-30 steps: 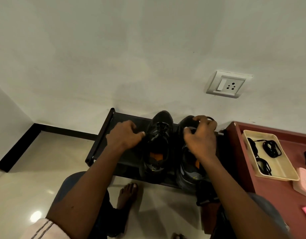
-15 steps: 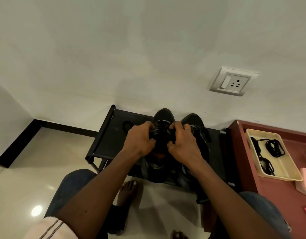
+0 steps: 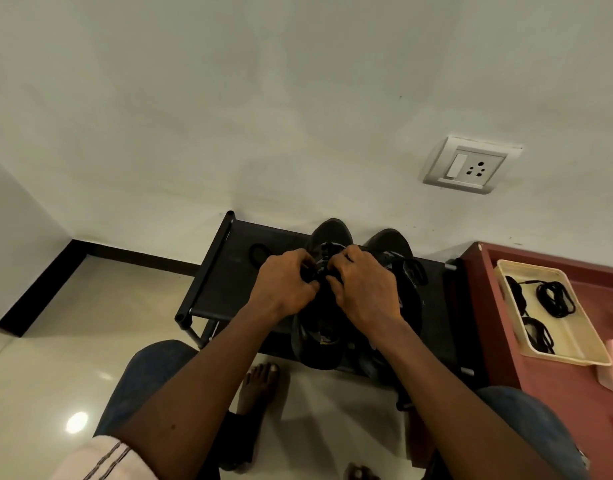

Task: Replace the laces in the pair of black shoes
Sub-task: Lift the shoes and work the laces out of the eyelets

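Pinching laces (image 3: pixel 321 267) on shoe (image 3: pixel 332 233): left hand (image 3: pixel 284 285), right hand (image 3: pixel 365 289), both curled

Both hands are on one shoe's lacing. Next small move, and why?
Probably draw the lace loose from the top eyelets. The left hand and right hand both pinch at the lacing of the shoe farther from the tray, which sits on the rack. The coiled spare laces lie untouched in the tray, so unthreading seems to come first.
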A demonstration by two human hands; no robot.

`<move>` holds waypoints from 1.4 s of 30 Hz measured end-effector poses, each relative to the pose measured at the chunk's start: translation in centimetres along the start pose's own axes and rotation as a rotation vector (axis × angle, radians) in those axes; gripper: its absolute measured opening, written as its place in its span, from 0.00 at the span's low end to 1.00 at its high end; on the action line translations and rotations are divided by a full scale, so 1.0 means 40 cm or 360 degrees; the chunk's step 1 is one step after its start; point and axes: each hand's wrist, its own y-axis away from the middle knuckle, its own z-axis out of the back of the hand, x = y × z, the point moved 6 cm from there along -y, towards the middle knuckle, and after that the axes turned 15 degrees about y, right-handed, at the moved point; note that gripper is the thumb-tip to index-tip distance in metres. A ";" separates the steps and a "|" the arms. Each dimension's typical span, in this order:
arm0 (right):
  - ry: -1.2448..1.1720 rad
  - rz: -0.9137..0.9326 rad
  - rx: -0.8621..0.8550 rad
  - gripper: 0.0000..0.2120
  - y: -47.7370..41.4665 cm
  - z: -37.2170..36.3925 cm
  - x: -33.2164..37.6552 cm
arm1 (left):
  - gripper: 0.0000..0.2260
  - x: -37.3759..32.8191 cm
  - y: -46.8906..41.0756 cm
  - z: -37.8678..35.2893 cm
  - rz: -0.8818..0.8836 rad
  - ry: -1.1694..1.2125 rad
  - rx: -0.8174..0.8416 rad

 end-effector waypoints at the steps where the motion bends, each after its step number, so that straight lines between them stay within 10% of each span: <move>1: -0.0021 -0.0029 -0.0017 0.11 -0.003 0.001 -0.003 | 0.18 -0.003 0.001 -0.002 -0.0010 -0.0017 0.0000; 12: -0.1319 -0.1090 0.0005 0.05 0.008 -0.060 -0.106 | 0.19 0.029 -0.002 -0.003 0.0171 0.0050 -0.0059; 16: -0.1309 -0.0680 0.0059 0.22 -0.004 -0.019 -0.068 | 0.18 0.029 0.000 -0.009 0.0163 0.0030 -0.0079; 21: -0.0469 0.0033 0.0190 0.13 -0.008 0.013 -0.010 | 0.18 0.024 0.000 -0.009 0.0134 0.0009 -0.0071; 28: -0.0083 0.0040 0.0067 0.11 -0.009 0.010 -0.001 | 0.17 0.015 0.003 -0.013 0.0138 -0.0037 -0.0090; 42: -0.1612 -0.1484 -0.0223 0.06 0.027 -0.024 -0.241 | 0.18 0.009 0.012 -0.014 0.0181 -0.0038 -0.0069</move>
